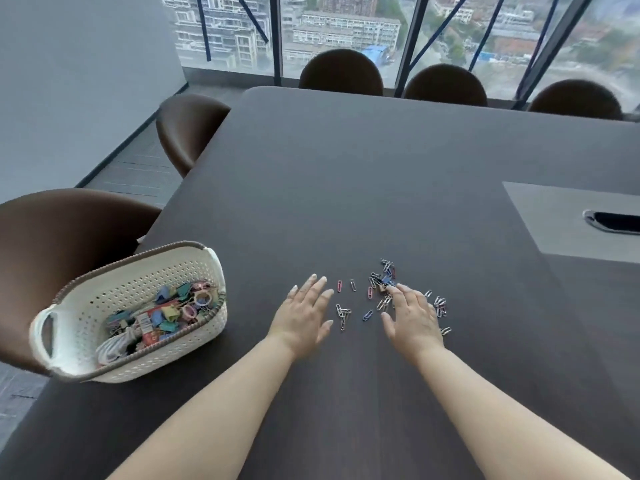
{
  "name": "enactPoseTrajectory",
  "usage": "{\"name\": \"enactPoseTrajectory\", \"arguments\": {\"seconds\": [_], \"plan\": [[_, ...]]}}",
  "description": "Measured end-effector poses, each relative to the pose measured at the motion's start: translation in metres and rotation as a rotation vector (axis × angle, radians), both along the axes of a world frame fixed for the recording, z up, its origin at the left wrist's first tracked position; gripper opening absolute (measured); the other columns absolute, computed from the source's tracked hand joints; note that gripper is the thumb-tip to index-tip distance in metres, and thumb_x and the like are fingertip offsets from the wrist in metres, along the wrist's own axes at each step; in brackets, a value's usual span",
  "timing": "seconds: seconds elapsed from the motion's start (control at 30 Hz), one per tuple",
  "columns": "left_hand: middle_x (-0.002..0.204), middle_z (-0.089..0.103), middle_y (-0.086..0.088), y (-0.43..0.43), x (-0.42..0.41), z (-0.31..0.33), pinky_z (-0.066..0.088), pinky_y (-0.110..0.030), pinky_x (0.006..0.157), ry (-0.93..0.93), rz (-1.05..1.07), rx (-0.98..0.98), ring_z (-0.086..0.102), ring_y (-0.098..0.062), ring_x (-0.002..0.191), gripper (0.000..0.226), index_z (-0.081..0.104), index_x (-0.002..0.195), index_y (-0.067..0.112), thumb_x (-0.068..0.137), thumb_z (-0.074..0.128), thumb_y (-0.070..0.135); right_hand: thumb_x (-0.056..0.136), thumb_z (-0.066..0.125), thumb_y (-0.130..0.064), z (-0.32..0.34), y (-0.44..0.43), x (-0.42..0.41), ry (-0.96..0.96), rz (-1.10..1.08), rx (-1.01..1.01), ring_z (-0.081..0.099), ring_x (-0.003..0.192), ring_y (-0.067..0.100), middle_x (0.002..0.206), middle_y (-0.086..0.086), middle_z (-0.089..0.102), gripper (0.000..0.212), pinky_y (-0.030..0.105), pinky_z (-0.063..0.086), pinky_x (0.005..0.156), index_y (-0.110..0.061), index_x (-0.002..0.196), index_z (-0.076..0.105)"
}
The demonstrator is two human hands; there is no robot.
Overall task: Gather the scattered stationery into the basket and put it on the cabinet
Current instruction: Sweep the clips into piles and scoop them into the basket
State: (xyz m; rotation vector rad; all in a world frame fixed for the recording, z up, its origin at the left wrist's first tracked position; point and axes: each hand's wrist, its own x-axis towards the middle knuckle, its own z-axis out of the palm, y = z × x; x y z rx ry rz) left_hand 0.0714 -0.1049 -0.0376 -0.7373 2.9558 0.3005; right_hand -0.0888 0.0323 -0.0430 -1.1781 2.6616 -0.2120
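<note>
- Two bare forearms are stretched forward over a dark table point(346, 174).
- Left hand point(304, 317) is held flat, fingers spread, nothing gripped.
- Right hand point(412, 320) is laid palm-down, fingers loosely spread, over scattered paper clips point(375, 296); no grip is seen.
- White basket point(79, 327), holding binder clips point(169, 306), is set at the table's left edge.

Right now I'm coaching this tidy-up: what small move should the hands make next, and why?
Probably sweep the loose paper clips together into one pile. They lie scattered on the table between and around the open left hand and right hand, while the basket already holds other stationery.
</note>
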Motion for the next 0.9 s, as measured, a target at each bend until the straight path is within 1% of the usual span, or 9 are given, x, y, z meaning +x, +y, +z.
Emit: {"name": "enactPoseTrajectory", "arguments": {"seconds": [0.1, 0.17, 0.23, 0.3, 0.33, 0.53, 0.7, 0.8, 0.9], "plan": [[0.155, -0.016, -0.003, 0.021, -0.022, -0.029, -0.004, -0.037, 0.116, -0.126, 0.043, 0.076, -0.019, -0.019, 0.142, 0.071, -0.002, 0.148, 0.019, 0.094, 0.030, 0.053, 0.095, 0.037, -0.042, -0.017, 0.036, -0.029, -0.040, -0.068, 0.089, 0.001, 0.145, 0.020, 0.157, 0.000, 0.005, 0.063, 0.038, 0.005, 0.119, -0.020, 0.147, 0.009], [0.153, -0.022, -0.006, 0.029, -0.033, -0.045, -0.005, -0.039, 0.115, -0.190, 0.057, 0.071, -0.023, -0.022, 0.140, 0.083, -0.011, 0.146, 0.020, 0.087, 0.022, 0.067, 0.094, 0.034, -0.050, -0.029, 0.055, -0.044, -0.058, -0.102, 0.158, -0.007, 0.145, 0.021, 0.158, 0.002, -0.005, 0.071, 0.040, 0.003, 0.119, -0.018, 0.148, 0.001], [0.150, -0.029, -0.007, 0.034, -0.043, -0.056, -0.006, -0.042, 0.115, -0.204, 0.051, 0.055, -0.031, -0.024, 0.136, 0.107, -0.020, 0.143, 0.019, 0.061, -0.008, 0.086, 0.091, 0.033, -0.058, -0.039, 0.067, -0.056, -0.069, -0.124, 0.219, -0.011, 0.145, 0.024, 0.157, 0.006, -0.013, 0.081, 0.042, 0.003, 0.118, -0.015, 0.148, -0.006], [0.143, -0.037, -0.004, 0.034, -0.052, -0.064, -0.007, -0.042, 0.114, -0.215, 0.052, 0.072, -0.038, -0.022, 0.129, 0.121, -0.030, 0.135, 0.019, 0.034, -0.033, 0.085, 0.088, 0.031, -0.064, -0.048, 0.073, -0.065, -0.066, -0.119, 0.267, -0.014, 0.144, 0.027, 0.155, 0.010, -0.019, 0.089, 0.043, 0.003, 0.118, -0.012, 0.146, -0.012], [0.140, -0.040, -0.004, 0.033, -0.057, -0.067, -0.008, -0.043, 0.114, -0.211, 0.063, 0.084, -0.039, -0.022, 0.127, 0.120, -0.032, 0.132, 0.020, 0.031, -0.036, 0.083, 0.087, 0.029, -0.066, -0.053, 0.073, -0.068, -0.064, -0.107, 0.285, -0.015, 0.144, 0.027, 0.154, 0.012, -0.021, 0.092, 0.044, 0.003, 0.119, -0.011, 0.146, -0.014], [0.148, -0.032, -0.006, 0.017, -0.083, -0.082, -0.010, -0.043, 0.113, -0.198, 0.088, 0.065, -0.031, -0.025, 0.136, 0.106, -0.031, 0.132, 0.025, 0.044, -0.027, 0.085, 0.080, 0.026, -0.076, -0.071, 0.047, -0.088, -0.087, -0.011, 0.262, -0.023, 0.141, 0.027, 0.153, 0.011, -0.025, 0.101, 0.045, -0.008, 0.116, -0.012, 0.143, -0.021], [0.153, -0.024, -0.007, -0.013, -0.118, -0.086, -0.010, -0.041, 0.114, -0.187, 0.058, 0.028, -0.025, -0.022, 0.139, 0.104, -0.022, 0.142, 0.022, 0.059, -0.006, 0.082, 0.056, 0.003, -0.085, -0.077, 0.004, -0.110, -0.047, 0.179, 0.230, -0.029, 0.139, 0.022, 0.145, 0.002, -0.036, 0.108, 0.047, -0.013, 0.114, -0.018, 0.132, -0.034], [0.156, -0.011, -0.003, -0.030, -0.128, -0.089, -0.007, -0.037, 0.115, -0.120, 0.039, 0.054, -0.015, -0.017, 0.142, 0.100, -0.008, 0.147, 0.018, 0.065, 0.000, 0.075, 0.056, 0.007, -0.086, -0.080, -0.022, -0.124, -0.038, 0.282, 0.192, -0.031, 0.138, 0.018, 0.141, -0.001, -0.039, 0.107, 0.044, -0.013, 0.115, -0.022, 0.132, -0.033], [0.154, 0.018, -0.008, -0.038, -0.127, -0.091, 0.008, -0.038, 0.116, 0.021, 0.029, 0.078, 0.010, -0.022, 0.143, 0.086, 0.023, 0.145, 0.012, 0.078, 0.014, 0.064, 0.065, 0.020, -0.085, -0.083, -0.043, -0.136, -0.055, 0.385, 0.145, -0.028, 0.137, 0.010, 0.145, -0.008, -0.033, 0.106, 0.039, -0.011, 0.116, -0.024, 0.137, -0.028]]}}
